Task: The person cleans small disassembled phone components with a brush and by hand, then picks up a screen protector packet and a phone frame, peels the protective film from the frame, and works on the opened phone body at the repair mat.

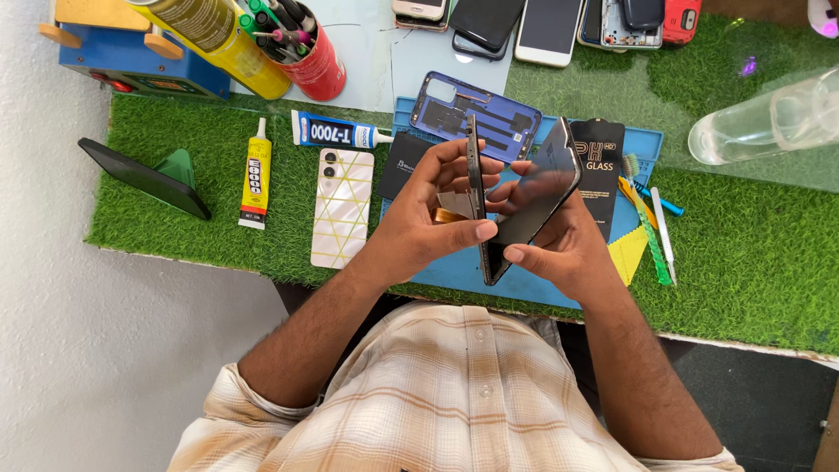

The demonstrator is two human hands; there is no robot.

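The left hand (433, 214) is covering the lower part of the phone frame (476, 175), and the right hand (559, 240) is hiding the bottom of the dark screen panel (537, 188). At twelve o'clock, the top edge is cutting off the row of phones (516, 22). At two o'clock, the clear bottle (769, 118) is running past the right edge.

Black screen panel (533, 197) held over blue mat; black flat package (603, 170) behind; 2 labelled glue tubes (255, 175) left.
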